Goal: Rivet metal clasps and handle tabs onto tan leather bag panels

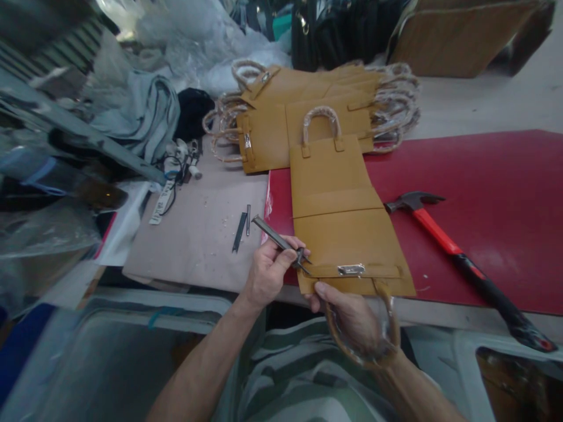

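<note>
A slim metal caliper [273, 233] with two pointed jaws is gripped in my left hand [266, 272]. Its jaws touch or hover just above the lower left corner of a tan leather bag panel [341, 237]; I cannot tell which. My right hand [352, 316] pinches the panel's near edge beside that corner, thumb on top. Around this hand hangs the panel's near handle [391, 319], wrapped in clear film. The far handle [322, 114] lies on the stacked panels. A film-covered metal plate [350, 269] sits on the strap near the front edge.
A claw hammer [444, 231] with a red and black handle lies right of the panel on a red mat [484, 193]. Two small metal tools [240, 232] lie at left. Behind are stacked tan panels [266, 138], a cardboard box [461, 38] and plastic wrapping [197, 41].
</note>
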A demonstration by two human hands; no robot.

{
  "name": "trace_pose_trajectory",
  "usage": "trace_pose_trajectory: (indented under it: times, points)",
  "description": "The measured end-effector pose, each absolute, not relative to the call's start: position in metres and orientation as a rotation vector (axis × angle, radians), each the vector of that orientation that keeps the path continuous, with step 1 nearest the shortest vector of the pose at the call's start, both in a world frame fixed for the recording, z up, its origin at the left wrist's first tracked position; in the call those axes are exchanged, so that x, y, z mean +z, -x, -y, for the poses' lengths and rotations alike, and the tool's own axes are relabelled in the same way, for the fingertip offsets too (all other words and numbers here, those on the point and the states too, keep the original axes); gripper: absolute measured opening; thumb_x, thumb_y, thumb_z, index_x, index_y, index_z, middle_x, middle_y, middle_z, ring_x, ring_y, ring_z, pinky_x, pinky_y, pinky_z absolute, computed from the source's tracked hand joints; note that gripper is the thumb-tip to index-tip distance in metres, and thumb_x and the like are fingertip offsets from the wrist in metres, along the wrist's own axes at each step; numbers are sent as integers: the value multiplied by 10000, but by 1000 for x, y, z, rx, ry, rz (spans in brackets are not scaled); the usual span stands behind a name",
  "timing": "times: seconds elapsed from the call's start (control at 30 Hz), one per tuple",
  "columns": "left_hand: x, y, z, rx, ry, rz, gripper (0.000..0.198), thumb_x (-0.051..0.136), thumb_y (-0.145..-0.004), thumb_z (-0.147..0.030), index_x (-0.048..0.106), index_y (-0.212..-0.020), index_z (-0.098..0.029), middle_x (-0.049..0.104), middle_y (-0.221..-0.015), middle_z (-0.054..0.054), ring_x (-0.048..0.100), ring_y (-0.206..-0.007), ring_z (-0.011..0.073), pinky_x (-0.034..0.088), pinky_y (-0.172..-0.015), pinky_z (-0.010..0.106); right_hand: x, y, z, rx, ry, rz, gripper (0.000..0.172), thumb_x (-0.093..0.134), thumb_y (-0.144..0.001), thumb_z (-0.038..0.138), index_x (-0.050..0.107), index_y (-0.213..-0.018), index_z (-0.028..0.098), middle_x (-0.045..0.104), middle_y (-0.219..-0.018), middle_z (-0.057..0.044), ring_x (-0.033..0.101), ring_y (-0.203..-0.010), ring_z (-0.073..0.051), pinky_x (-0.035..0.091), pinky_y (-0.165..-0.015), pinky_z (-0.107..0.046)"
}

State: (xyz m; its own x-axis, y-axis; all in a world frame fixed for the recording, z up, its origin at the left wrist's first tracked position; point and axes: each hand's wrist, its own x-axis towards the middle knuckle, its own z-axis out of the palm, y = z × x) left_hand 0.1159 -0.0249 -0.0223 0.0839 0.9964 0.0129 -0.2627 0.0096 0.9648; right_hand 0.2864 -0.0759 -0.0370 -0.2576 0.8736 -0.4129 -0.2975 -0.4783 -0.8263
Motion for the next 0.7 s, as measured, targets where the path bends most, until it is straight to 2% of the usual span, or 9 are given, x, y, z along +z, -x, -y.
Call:
trace_pose_trajectory:
  times: [0.13,0.37,0.7]
  points:
    - [-25,-115,30,1273,-927,-926,226,751,-909,-358,659,-963,-158,692,-1022,55,752,-898,184,619,-808,282,-42,-291,78,1873,1159,838,437,696,-814,588,691,-579,220,669,-755,-61,573,-777,-221,425,-850,-387]
    - [-24,-115,34,1320,-1041,-893,151,721,-938,-301,676,-985,-164,690,-1026,50,747,-912,175,619,-842,294,-46,-293,81,1906,1153,848,434,689,-817,593,680,-588,225,668,-786,-53,566,-818,-222,409,-876,-382]
    - [-5,-122,42,1280,-1071,-1050,199,723,-933,-345,669,-955,-155,710,-979,55,752,-869,174,613,-795,263,-49,-301,80,1909,1107,993,396,654,-834,582,699,-633,243,650,-783,-30,560,-806,-218,437,-859,-380]
